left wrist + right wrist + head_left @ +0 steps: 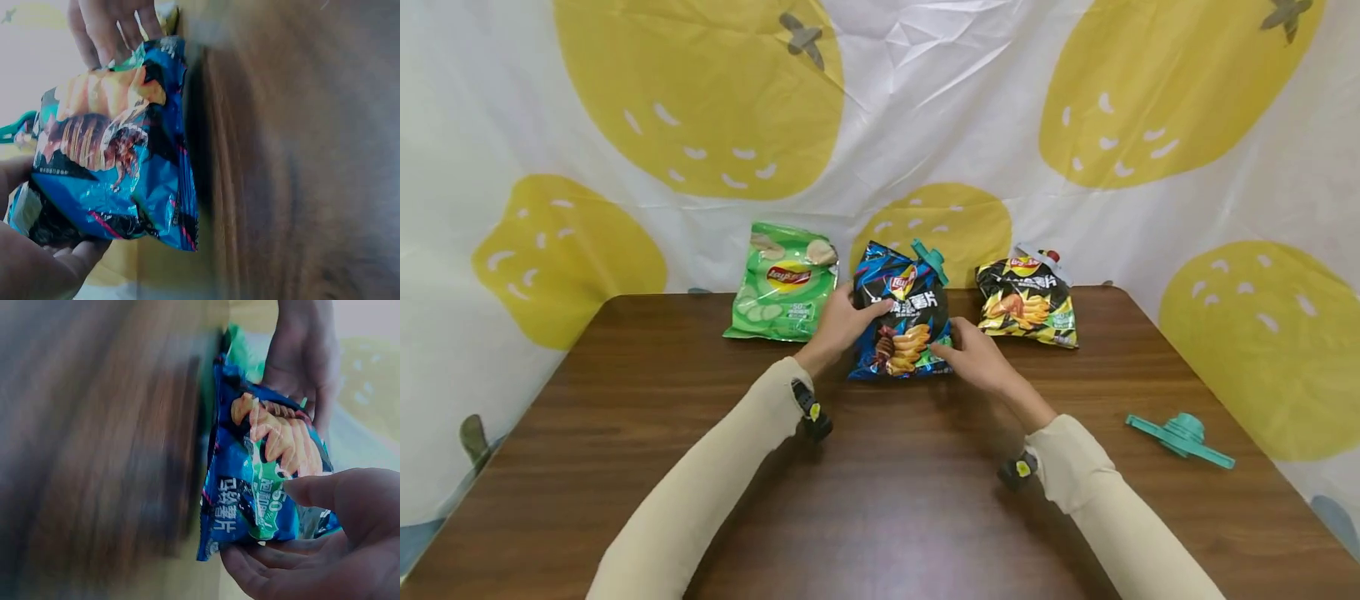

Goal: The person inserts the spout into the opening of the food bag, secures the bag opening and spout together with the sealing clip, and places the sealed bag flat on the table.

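Observation:
A blue and black chip bag (891,321) stands upright between both hands, near the back of the table. At its upper right corner sits a teal bag clip (932,260). My left hand (838,323) grips the bag's left side, with the thumb across the front and fingers behind, as the left wrist view shows. On the other side, my right hand (979,358) holds the lower right edge; its thumb (319,487) presses the front while the fingers curl beneath and behind. The bag's back is hidden.
To the left stands a green chip bag (782,287). A black and yellow chip bag (1026,304), with a pale clip (1041,257) on top, leans at the right. Another teal clip (1182,435) lies on the wooden table (895,508). Behind hangs a lemon-print cloth (925,108).

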### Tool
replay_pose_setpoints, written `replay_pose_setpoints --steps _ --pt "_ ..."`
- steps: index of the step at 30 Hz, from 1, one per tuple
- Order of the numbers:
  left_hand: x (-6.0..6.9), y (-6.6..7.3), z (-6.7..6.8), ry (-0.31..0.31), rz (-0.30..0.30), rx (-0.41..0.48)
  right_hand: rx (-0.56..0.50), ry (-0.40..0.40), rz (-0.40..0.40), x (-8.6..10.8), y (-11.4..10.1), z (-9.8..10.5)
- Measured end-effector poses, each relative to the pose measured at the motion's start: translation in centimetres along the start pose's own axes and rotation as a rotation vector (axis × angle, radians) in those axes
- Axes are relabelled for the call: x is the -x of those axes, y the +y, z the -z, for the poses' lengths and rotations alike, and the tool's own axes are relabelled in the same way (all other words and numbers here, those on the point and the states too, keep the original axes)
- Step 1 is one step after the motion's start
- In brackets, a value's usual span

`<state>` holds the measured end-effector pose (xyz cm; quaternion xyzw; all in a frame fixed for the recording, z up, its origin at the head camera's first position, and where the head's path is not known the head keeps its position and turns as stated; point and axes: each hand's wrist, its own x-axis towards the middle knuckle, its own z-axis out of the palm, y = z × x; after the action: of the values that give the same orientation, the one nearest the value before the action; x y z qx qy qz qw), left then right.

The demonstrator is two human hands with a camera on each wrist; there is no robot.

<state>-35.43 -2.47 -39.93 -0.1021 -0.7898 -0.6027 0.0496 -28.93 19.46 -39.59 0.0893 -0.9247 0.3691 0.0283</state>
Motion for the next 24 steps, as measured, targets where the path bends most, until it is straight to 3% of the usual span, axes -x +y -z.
replay_pose_setpoints --steps 6,9,16,21,24 --pt "-2.0 -0.7 -1.5 0.049 0.021 -0.019 0.026 0.025 -0.023 -2.1 1.1 0.1" --pt "-2.6 -0.9 -2.1 0.048 0.068 0.029 0.048 0.032 -0.021 -2.8 1.4 0.2" --pt "-3.4 -1.1 -2.7 -0.093 0.167 0.238 0.093 0.024 -0.048 -4.2 2.0 0.7" --pt "-3.7 -1.7 -2.6 -0.153 0.198 0.285 0.117 0.029 -0.033 -4.5 2.1 0.7" --pt "-3.6 -2.2 -2.2 -0.181 0.213 0.229 0.126 0.042 -0.015 -4.2 1.8 0.8"
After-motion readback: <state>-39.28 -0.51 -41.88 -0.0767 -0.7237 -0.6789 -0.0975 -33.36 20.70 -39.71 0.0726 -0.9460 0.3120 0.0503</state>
